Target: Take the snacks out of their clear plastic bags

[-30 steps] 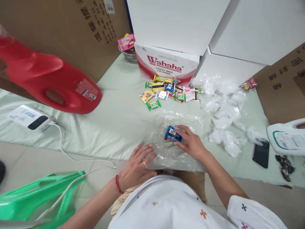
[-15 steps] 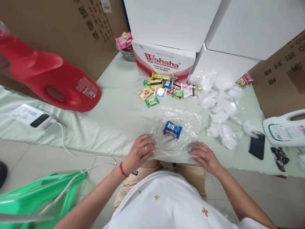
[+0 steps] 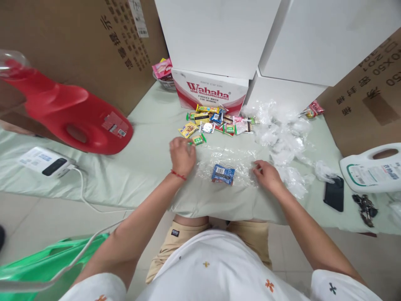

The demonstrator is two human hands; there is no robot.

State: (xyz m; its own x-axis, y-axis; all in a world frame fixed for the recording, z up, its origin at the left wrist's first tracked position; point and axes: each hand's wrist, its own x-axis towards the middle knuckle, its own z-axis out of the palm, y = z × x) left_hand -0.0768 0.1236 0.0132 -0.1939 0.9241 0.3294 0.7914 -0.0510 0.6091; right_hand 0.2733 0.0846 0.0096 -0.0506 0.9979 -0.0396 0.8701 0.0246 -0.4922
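Note:
A blue snack packet lies on the table under a layer of clear plastic film. My right hand is at the film's right edge, thumb and fingers curled together on it. Left of the film, my left hand rests with its back toward me. Its fingertips are partly hidden, close beside a green-ended wrapped biscuit. Behind the film, several small wrapped snacks lie in a loose heap against the Wahaha carton.
Crumpled clear plastic covers the table right of the snacks. Further right are a black phone, keys and a white bottle. Leftward stand a red jug and a white device with a cable. White boxes rise behind.
The film's near part has been folded away from me over the blue packet. Both hands have moved forward from the table's front edge, the left one further, to beside the biscuit.

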